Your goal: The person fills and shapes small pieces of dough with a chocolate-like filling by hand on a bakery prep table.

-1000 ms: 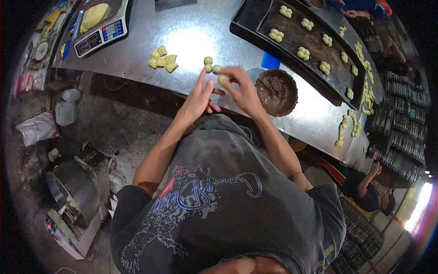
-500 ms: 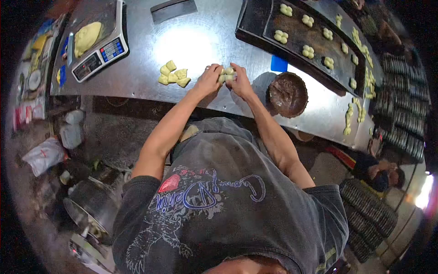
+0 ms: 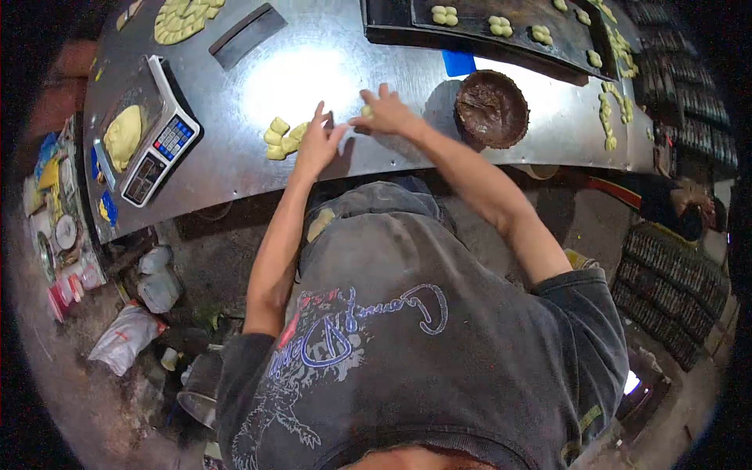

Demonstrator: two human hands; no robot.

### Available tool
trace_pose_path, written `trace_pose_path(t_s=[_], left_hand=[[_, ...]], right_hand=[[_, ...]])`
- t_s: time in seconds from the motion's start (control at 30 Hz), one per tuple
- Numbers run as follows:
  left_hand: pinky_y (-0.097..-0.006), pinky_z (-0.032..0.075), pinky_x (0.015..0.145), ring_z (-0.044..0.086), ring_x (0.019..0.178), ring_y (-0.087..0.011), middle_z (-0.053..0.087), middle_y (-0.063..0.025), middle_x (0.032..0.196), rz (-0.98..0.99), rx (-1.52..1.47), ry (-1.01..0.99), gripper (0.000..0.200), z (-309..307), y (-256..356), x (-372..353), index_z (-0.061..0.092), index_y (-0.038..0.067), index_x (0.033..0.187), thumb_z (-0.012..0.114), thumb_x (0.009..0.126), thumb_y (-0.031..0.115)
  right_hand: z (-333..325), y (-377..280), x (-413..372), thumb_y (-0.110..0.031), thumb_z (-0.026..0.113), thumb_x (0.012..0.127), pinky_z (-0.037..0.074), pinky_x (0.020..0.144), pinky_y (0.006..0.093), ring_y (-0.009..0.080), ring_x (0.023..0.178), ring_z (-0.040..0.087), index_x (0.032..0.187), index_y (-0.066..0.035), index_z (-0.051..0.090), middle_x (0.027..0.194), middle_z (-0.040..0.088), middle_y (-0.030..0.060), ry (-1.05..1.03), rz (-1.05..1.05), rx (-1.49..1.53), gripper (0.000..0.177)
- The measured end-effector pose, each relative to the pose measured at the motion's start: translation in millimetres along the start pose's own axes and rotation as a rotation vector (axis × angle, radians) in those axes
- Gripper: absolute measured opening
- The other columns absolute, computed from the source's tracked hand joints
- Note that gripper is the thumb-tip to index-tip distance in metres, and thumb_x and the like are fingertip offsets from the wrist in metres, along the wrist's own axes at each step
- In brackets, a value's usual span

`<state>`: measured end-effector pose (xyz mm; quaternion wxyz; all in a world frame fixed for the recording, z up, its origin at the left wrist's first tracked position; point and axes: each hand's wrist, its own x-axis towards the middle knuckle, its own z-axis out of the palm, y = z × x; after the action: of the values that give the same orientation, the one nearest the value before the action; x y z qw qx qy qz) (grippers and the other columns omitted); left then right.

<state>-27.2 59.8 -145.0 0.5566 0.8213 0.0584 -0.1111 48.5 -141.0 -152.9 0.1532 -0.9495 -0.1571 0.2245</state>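
My left hand (image 3: 316,149) is over the metal table with thumb and fingers apart, right beside several pale yellow dough pieces (image 3: 276,139) cut in chunks. My right hand (image 3: 389,114) is a short way to its right, palm down, fingers bent. Pale dough (image 3: 366,112) shows between its thumb and fingers, mostly hidden by the hand. Farther right, a round dark container (image 3: 523,98) with a rough rim holds brown paste (image 3: 489,110).
A digital scale (image 3: 168,145) bearing a dough lump (image 3: 123,137) stands at left. Sliced dough (image 3: 184,19) and a dark metal strip (image 3: 249,35) lie behind. A black tray (image 3: 470,41) carries clustered dough balls (image 3: 500,26). A blue piece (image 3: 458,63) lies before it.
Both hands were together around a cluster of dough balls; now they are apart. My left hand has moved toward the cut dough pieces. The view has shifted, showing more of the table's left side.
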Motion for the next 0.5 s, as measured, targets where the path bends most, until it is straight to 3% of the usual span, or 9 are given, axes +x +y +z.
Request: trace_pose_path(t_s=[0.07,0.17,0.27,0.33,0.37,0.4,0.5], left_hand=[[-0.0353,0.053,0.089,0.069,0.102,-0.027,0.068,-0.0229,0.122,-0.076,0.003,0.019,0.056,-16.7,-8.8,-15.1,0.05,-0.001,0.141,0.062,0.099,0.033],[-0.0337,0.051,0.091,0.068,0.102,-0.0227,0.069,-0.0173,0.119,-0.092,-0.032,0.08,0.044,-27.5,-10.2,-42.9,0.059,-0.002,0.132,0.057,0.103,0.031],[-0.0342,0.05,0.092,0.067,0.103,-0.0231,0.069,-0.0163,0.117,-0.136,-0.049,0.089,0.045,-22.4,-30.3,-62.4,0.059,-0.003,0.132,0.056,0.104,0.032],[-0.034,0.051,0.09,0.069,0.103,-0.0237,0.069,-0.0152,0.116,-0.171,-0.05,0.049,0.045,-14.9,-22.7,-69.8,0.058,-0.003,0.133,0.054,0.105,0.032],[-0.0341,0.052,0.09,0.07,0.102,-0.023,0.069,-0.0152,0.117,-0.169,-0.085,0.067,0.044,-5.1,-25.9,-70.2,0.058,-0.003,0.133,0.053,0.105,0.032],[-0.0347,0.051,0.091,0.069,0.104,-0.0227,0.069,-0.0153,0.117,-0.223,-0.069,0.06,0.044,2.5,-13.2,-70.5,0.058,-0.002,0.132,0.053,0.106,0.032],[-0.0347,0.05,0.093,0.067,0.106,-0.022,0.069,-0.0155,0.118,-0.226,-0.031,0.08,0.045,33.0,6.9,-60.7,0.057,-0.001,0.134,0.053,0.106,0.033]], right_hand=[[25.2,-20.4,-11.8,-0.052,0.074,0.083,0.05,0.095,0.0583,0.0512,0.117,0.052,0.136,-0.01,0.054,0.135,0.046,0.0296,0.235,-0.026,0.012,0.07],[65.3,-0.2,6.8,-0.038,0.073,0.088,0.051,0.088,0.0542,0.0448,0.11,0.055,0.119,-0.006,0.061,0.13,0.05,0.0281,0.361,-0.133,-0.08,0.046],[29.1,20.7,-2.7,-0.036,0.073,0.089,0.053,0.081,0.0492,0.0335,0.102,0.06,0.113,-0.007,0.064,0.104,0.059,0.0186,0.185,-0.158,0.45,0.039],[-19.0,22.6,-27.4,-0.031,0.068,0.095,0.053,0.069,0.0379,0.0208,0.089,0.061,0.112,-0.008,0.064,0.096,0.061,0.0105,-0.348,0.073,1.094,0.029],[-33.4,25.4,-43.6,-0.032,0.064,0.1,0.052,0.063,0.0318,0.0139,0.08,0.058,0.114,-0.01,0.065,0.092,0.06,0.0029,-0.43,0.103,1.21,0.027],[-20.1,36.9,-45.5,-0.035,0.064,0.1,0.051,0.061,0.0296,0.014,0.078,0.057,0.119,-0.011,0.063,0.092,0.059,0.0019,-0.355,0.032,1.166,0.031],[-71.7,63.4,-98.6,-0.036,0.064,0.1,0.05,0.065,0.0289,0.0145,0.082,0.058,0.129,-0.012,0.06,0.1,0.059,0.0039,-0.439,0.12,1.373,0.038]])
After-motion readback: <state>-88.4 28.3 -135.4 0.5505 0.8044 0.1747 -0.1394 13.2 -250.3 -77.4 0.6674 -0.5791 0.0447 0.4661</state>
